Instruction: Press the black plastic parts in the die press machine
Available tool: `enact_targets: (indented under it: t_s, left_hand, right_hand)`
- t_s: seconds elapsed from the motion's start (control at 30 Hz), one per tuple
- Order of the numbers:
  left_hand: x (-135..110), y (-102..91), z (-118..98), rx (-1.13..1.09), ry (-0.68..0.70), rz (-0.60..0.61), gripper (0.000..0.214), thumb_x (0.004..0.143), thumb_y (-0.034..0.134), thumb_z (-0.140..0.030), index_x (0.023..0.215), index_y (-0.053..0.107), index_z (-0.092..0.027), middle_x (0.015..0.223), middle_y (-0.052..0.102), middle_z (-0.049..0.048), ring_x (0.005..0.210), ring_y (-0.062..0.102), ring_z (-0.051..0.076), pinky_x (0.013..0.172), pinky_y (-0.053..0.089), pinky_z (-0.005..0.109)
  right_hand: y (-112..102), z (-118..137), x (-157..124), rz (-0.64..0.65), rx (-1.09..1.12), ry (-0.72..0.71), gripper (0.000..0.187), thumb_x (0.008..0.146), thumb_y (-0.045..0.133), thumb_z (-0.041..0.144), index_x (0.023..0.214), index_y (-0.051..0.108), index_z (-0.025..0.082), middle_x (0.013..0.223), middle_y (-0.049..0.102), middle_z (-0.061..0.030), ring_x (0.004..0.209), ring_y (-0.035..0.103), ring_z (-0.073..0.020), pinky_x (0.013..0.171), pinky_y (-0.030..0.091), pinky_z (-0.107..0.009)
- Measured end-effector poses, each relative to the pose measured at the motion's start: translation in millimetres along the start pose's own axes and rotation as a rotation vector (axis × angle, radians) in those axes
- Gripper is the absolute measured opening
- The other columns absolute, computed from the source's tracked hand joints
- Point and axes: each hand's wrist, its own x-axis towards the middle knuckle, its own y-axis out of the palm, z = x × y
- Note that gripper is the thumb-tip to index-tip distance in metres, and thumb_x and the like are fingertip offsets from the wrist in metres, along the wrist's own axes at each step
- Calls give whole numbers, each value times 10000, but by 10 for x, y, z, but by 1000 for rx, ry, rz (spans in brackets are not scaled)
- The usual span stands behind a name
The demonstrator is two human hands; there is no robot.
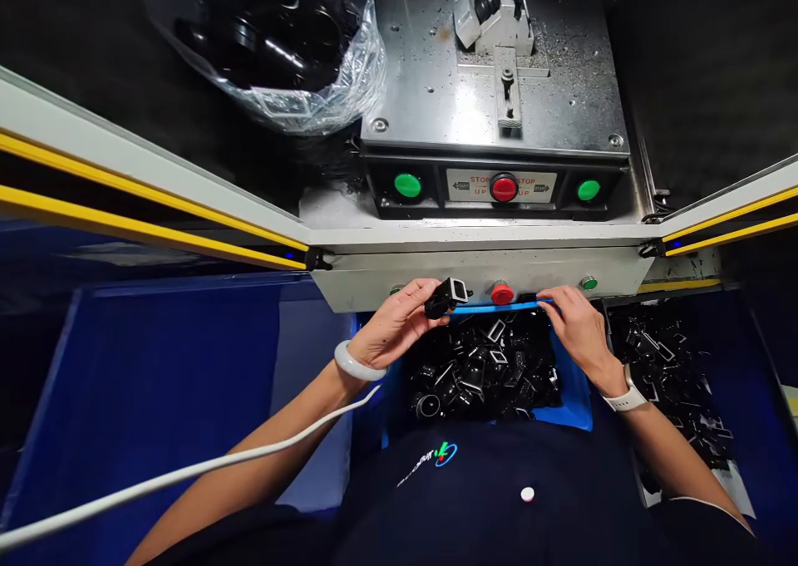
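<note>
My left hand (405, 321) is closed around a black plastic fitting (440, 302) with a bright rectangular rim, held above the far side of the blue bin (577, 391). My right hand (577, 325) has its thumb and fingers drawn together at the right end of a blue strip (499, 308) along the bin's far side. A small dark piece lies by those fingertips; whether they grip it or the strip is unclear. Below both hands, the bin holds a heap of similar black fittings (467, 375), some with shiny rims.
Ahead, a metal machine table (430, 117) carries a clamping fixture (502, 34) with a black part in it. Green and red buttons (504, 188) line its front. A plastic bag (349, 92) of black parts stands left. Yellow-edged bars (155, 217) flank the opening. A white cord (249, 456) crosses my left forearm.
</note>
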Motion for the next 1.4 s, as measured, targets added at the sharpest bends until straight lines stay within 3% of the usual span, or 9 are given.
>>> enact_targets:
  t_s: [0.13, 0.23, 0.43, 0.6, 0.73, 0.83, 0.93, 1.17, 1.4]
  left_hand:
    - [6, 64, -13, 24, 15, 35, 434, 726, 964, -482, 972, 788, -170, 1033, 710, 57, 929, 648, 170, 809, 613, 290]
    - [-1, 94, -33, 21, 25, 80, 433, 751, 954, -461, 1040, 804, -174, 1094, 729, 65, 990, 657, 179, 889, 603, 308]
    - [24, 63, -23, 39, 70, 153, 397, 763, 956, -370, 1100, 810, -219, 1204, 731, 61, 1099, 667, 212, 966, 600, 364]
    - [74, 81, 2, 65, 98, 166, 378, 763, 958, -349, 1095, 820, -231, 1165, 753, 55, 1031, 698, 194, 972, 605, 370]
    - [113, 125, -7, 37, 115, 155, 383, 748, 970, -340, 1083, 829, -221, 1129, 764, 58, 997, 708, 178, 970, 607, 353]
    - [139, 133, -5, 10, 127, 153, 380, 745, 969, -345, 1073, 827, -214, 1114, 774, 59, 998, 715, 185, 986, 603, 374]
    - [154, 136, 9, 28, 143, 142, 383, 761, 955, -361, 1086, 821, -208, 1115, 783, 67, 1010, 722, 198, 1015, 590, 405]
    - [117, 285, -47, 311, 271, 108, 396, 781, 922, -374, 1129, 824, -210, 1218, 776, 99, 1148, 709, 266, 1067, 550, 428]
    - [142, 488, -135, 464, 495, 141, 300, 852, 852, -357, 1114, 834, -212, 1198, 773, 99, 1150, 703, 254, 1034, 566, 389]
  right_hand:
    - [134, 51, 163, -6, -156, -91, 220, 1097, 508, 340, 1139, 693, 227, 1092, 737, -81, 1021, 668, -233, 701, 502, -327]
    - [153, 19, 205, -8, -116, -107, 225, 1100, 496, 338, 1075, 683, 217, 1045, 722, -87, 1001, 663, -231, 705, 500, -331]
    - [-13, -68, 185, -15, 406, 102, 195, 1013, 626, 435, 1003, 620, 240, 1229, 706, -97, 1028, 689, -221, 793, 538, -338]
    - [-72, -27, 223, 169, 774, 176, 287, 996, 617, 505, 927, 516, 245, 1178, 728, -83, 1095, 689, -213, 912, 524, -367]
    - [-90, 76, 297, 140, 711, 170, 325, 903, 742, 525, 879, 623, 223, 963, 681, -38, 802, 604, -159, 702, 477, -301]
    - [-136, 163, 351, 111, 721, 130, 241, 988, 646, 460, 1028, 724, 235, 995, 701, -42, 841, 610, -166, 767, 501, -324]
    - [-175, 276, 382, 52, 814, 158, 287, 990, 648, 422, 1224, 688, 260, 1004, 701, -32, 885, 642, -167, 809, 544, -333]
    - [-199, 677, 470, -88, 1037, 207, 217, 918, 753, 420, 1029, 690, 245, 1012, 685, -33, 893, 671, -166, 718, 606, -305]
    - [-213, 825, 592, -42, 851, 190, 168, 907, 761, 377, 984, 733, 230, 880, 732, -6, 755, 665, -140, 658, 530, -284]
